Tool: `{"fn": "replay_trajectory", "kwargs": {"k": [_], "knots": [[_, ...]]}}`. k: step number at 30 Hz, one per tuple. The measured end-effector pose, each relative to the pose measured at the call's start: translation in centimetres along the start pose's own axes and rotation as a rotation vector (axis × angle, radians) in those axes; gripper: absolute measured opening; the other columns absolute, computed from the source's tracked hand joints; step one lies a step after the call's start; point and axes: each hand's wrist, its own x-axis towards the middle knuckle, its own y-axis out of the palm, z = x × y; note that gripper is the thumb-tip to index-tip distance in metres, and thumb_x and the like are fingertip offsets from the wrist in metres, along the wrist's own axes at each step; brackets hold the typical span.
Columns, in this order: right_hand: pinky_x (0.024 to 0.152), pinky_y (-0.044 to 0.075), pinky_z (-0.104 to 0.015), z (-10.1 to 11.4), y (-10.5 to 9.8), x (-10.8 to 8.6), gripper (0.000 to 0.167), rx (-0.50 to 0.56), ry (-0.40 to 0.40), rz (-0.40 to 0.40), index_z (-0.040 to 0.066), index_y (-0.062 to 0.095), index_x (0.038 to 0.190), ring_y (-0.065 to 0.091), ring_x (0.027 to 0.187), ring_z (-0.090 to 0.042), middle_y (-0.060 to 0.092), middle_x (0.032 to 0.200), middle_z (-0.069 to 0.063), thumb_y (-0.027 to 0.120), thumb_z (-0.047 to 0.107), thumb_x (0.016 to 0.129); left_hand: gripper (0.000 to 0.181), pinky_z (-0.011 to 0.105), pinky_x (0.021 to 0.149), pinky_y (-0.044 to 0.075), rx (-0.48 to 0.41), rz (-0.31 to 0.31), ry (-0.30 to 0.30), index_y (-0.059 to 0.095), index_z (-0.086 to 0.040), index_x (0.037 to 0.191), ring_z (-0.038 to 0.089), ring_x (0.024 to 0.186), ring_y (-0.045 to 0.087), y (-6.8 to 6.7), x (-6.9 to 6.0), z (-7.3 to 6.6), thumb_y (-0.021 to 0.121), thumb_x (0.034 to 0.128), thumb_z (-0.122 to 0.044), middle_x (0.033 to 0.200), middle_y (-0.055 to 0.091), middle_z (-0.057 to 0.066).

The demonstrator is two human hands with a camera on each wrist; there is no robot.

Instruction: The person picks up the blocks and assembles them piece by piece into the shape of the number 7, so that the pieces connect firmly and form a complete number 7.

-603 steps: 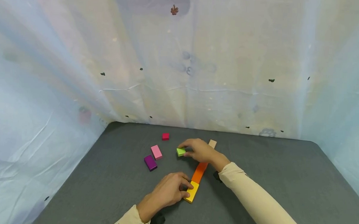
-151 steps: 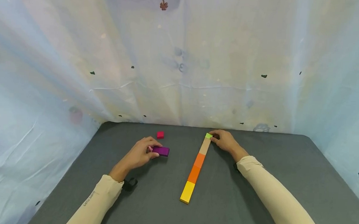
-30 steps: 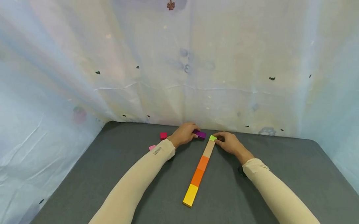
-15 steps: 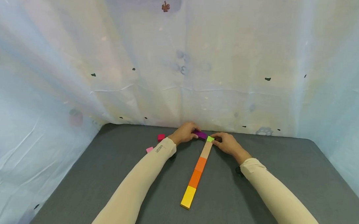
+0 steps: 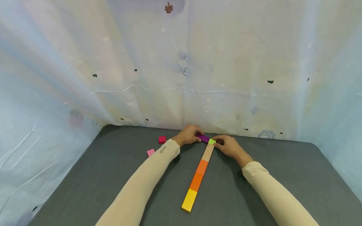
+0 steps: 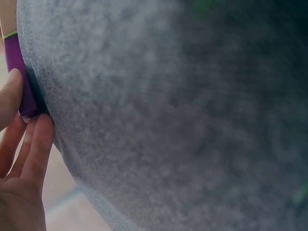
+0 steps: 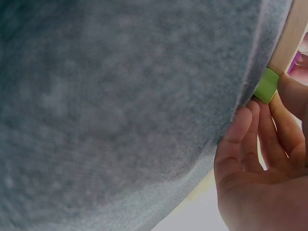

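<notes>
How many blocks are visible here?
8: in a row from the near end, yellow block, orange block, second orange block, tan block, green block; purple block beside it; further left, red block, pink block. Others may be hidden.

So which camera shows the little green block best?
The right wrist view: the green block looks largest there. The head view shows it small, beside the purple block; the left wrist view, just a thin green edge.
</notes>
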Motion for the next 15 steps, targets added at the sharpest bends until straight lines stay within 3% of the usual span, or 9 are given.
{"fn": "replay_trajectory", "kwargs": {"k": [15], "knots": [[0.093, 0.050, -0.048, -0.20, 0.08, 0.12, 0.035, -0.008, -0.019, -0.004, 0.014, 0.063, 0.134, 0.064, 0.108, -0.028, 0.068, 0.122, -0.012, 0.060, 0.023, 0.100, 0.031, 0.034, 0.097, 0.049, -0.004, 0.031, -0.033, 0.073, -0.011, 0.119, 0.019, 0.106, 0.063, 0.21, 0.00, 0.00, 0.076, 0.0882, -0.016, 0.120, 0.071, 0.005]]}}
